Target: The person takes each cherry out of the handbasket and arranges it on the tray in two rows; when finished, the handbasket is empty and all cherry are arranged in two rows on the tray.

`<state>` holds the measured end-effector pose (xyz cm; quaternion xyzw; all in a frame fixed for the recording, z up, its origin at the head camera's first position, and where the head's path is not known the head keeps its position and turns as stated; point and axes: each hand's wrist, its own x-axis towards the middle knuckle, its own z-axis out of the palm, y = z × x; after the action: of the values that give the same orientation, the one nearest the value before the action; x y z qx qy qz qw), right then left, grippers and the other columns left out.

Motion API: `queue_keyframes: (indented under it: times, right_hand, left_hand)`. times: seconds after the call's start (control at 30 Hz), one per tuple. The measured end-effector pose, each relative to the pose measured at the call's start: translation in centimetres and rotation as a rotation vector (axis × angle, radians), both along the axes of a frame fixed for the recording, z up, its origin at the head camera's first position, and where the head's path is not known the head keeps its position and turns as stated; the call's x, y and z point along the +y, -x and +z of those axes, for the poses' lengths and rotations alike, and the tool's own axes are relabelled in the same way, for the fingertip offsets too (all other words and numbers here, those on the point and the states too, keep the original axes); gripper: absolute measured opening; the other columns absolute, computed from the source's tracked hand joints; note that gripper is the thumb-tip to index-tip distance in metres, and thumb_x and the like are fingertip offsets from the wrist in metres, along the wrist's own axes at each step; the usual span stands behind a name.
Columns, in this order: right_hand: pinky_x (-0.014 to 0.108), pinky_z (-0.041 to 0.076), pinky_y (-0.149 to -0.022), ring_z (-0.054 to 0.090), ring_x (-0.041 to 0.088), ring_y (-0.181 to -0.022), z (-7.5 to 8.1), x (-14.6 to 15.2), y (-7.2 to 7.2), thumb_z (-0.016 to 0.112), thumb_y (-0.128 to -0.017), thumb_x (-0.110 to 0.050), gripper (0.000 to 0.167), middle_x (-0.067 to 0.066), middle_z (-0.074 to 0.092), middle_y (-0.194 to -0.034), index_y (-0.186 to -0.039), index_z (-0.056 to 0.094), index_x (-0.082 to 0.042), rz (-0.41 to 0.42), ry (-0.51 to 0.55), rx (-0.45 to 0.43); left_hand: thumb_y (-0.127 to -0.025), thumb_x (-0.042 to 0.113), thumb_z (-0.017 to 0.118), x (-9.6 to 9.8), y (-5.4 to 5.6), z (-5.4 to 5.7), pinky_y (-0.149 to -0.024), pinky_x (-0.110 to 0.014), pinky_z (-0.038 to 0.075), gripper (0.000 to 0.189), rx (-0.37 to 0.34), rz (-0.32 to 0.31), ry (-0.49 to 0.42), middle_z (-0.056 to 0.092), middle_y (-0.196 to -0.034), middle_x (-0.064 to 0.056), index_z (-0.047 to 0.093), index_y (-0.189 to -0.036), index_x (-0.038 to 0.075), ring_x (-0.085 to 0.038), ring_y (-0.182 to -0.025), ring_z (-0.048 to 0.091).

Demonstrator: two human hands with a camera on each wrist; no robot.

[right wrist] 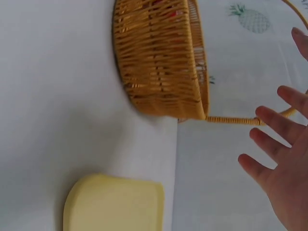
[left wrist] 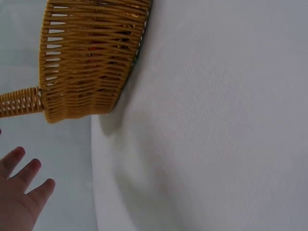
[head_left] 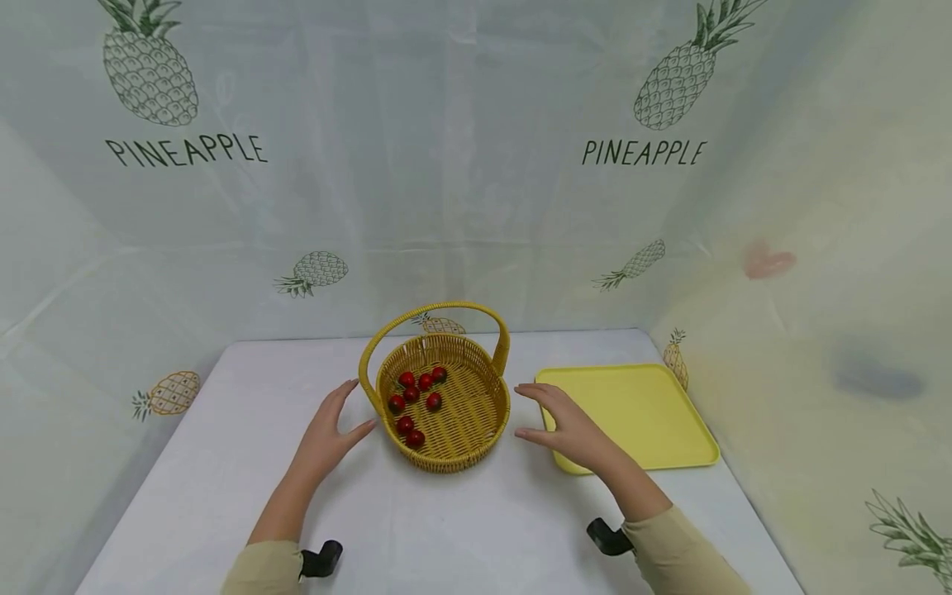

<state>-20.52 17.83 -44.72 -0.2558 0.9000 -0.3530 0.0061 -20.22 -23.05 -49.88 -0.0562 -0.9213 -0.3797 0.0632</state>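
Note:
A round yellow-brown wicker basket (head_left: 464,413) with a tall arched handle (head_left: 446,305) stands upright on the white table. Inside it, mostly toward the left side, lie several small dark red fruits (head_left: 411,395) that look like cherry tomatoes. My left hand (head_left: 327,436) is beside the basket's left side, thumb and fingers spread apart and holding nothing. On the other side my right hand (head_left: 568,426) faces the basket with spread fingers, also holding nothing, over the left edge of a yellow tray (head_left: 640,413). The wrist views show gaps between both hands and the basket wall (right wrist: 159,62).
The yellow tray lies flat at the table's right side. A pale curtain (head_left: 461,182) printed with pineapples hangs behind the table (head_left: 446,537) and along its sides. A black wrist mount (head_left: 321,559) shows by each sleeve.

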Motion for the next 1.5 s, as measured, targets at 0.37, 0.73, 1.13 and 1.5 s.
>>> queue_keyframes:
  times: [0.37,0.73,1.13,1.5]
  right_hand:
    - [0.053,0.038,-0.103,0.048,0.029,-0.127,0.3,-3.8,1.4,0.078,-0.085,-0.024,0.057,0.006,0.054,-0.136,-0.136,0.055,-0.010,0.087,0.171,-0.108]
    - [0.046,0.047,-0.095,0.056,0.030,-0.114,0.7,-8.1,3.3,0.077,-0.086,-0.020,0.051,0.005,0.063,-0.121,-0.132,0.058,-0.007,0.176,0.152,-0.237]
    - [0.032,0.053,-0.082,0.063,0.019,-0.099,0.3,-11.2,4.9,0.079,-0.083,-0.018,0.043,-0.003,0.064,-0.105,-0.124,0.066,-0.016,0.158,0.085,-0.361]
    - [0.033,0.051,-0.084,0.059,0.019,-0.100,-0.4,-13.1,6.0,0.077,-0.084,-0.009,0.039,0.015,0.066,-0.113,-0.122,0.067,-0.007,0.188,0.102,-0.513]
  left_hand:
    - [-0.086,0.032,0.076,0.5,1.6,-0.2,-0.104,-0.052,0.037,0.080,-0.188,-0.037,-0.266,0.036,-0.150,-0.020,0.033,-0.149,0.006,-0.040,-0.134,0.036]
    - [-0.085,0.023,0.078,0.5,3.0,0.5,-0.097,-0.052,0.045,0.063,-0.264,-0.044,-0.324,0.053,-0.133,-0.023,0.049,-0.136,0.001,-0.039,-0.118,0.055]
    - [-0.084,0.020,0.079,0.7,3.5,0.4,-0.098,-0.052,0.043,0.061,-0.348,-0.012,-0.395,0.056,-0.130,-0.020,0.052,-0.134,-0.001,-0.035,-0.114,0.058]
    - [-0.084,0.009,0.077,1.5,3.7,0.2,-0.090,-0.041,0.051,0.050,-0.402,0.017,-0.459,0.053,-0.129,-0.022,0.055,-0.127,-0.003,-0.030,-0.107,0.060]
